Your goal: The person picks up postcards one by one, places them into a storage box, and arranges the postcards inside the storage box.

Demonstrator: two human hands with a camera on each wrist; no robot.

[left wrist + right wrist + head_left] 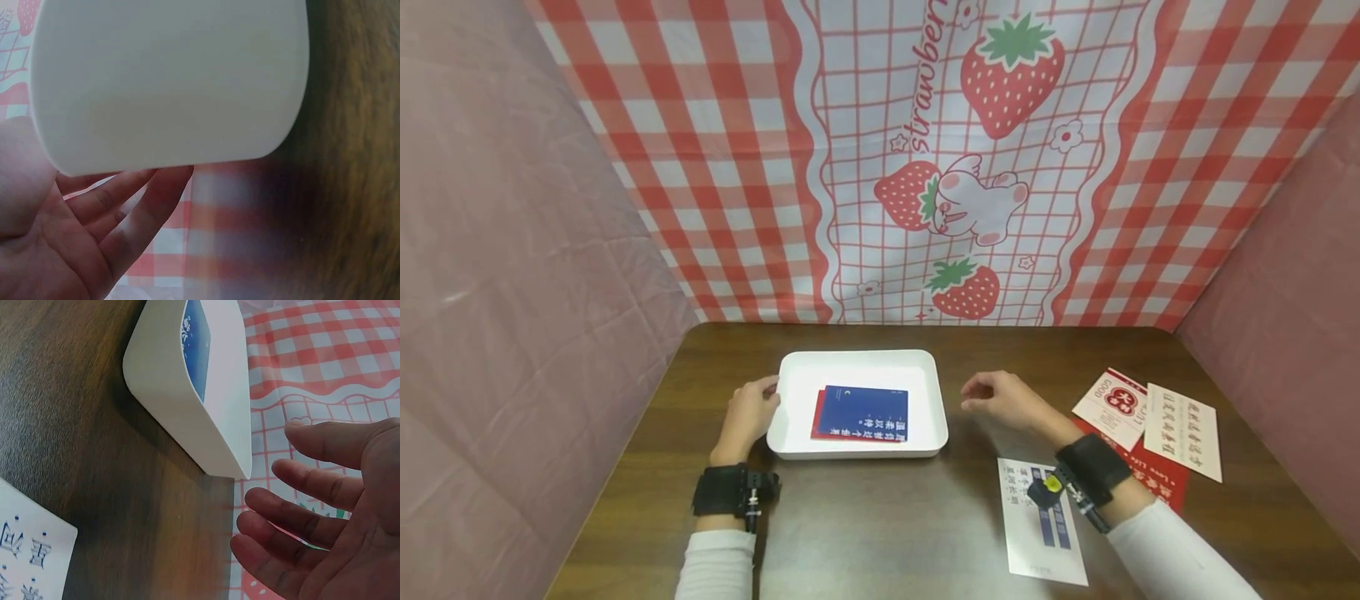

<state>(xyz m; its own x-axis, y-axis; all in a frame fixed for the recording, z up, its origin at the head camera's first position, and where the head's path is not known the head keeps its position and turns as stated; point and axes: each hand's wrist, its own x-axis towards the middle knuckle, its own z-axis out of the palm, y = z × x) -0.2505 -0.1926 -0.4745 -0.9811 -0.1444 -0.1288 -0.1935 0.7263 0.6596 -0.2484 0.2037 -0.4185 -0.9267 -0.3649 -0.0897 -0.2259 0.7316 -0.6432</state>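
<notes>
Starting from my left, a lopsided push worries me first: my left hand [747,414] is at the left end of the white tray [865,363] and nothing holds the other end, so force from this side alone could swing or tip it. The fingers reach the outer wall, but the left wrist view hides their tips behind it, and I cannot tell whether they pinch the rim or merely touch.

Next, moving right, a tilt could make one card slide over the other, since they look simply stacked. The blue card [865,410] lies on the red card [817,419], which peeps out at the left edge; both rest on the tray floor, between my hands and apart from each.

Further right, a hasty inward swing could knock the tray's right wall. My right hand [1003,396] hangs there with thumb and fingers spread wide, holding nothing; that wall stands just beside the fingertips, to their left, with a small gap.

Lowering that forearm could drag the white card [1030,542] on the table [865,525], partly hidden by my right wristband [1093,467]. At the far right, a sweeping sleeve might disturb the GOOD card [1116,408] and the cream card [1183,429], overlapping a red sheet [1157,477].
</notes>
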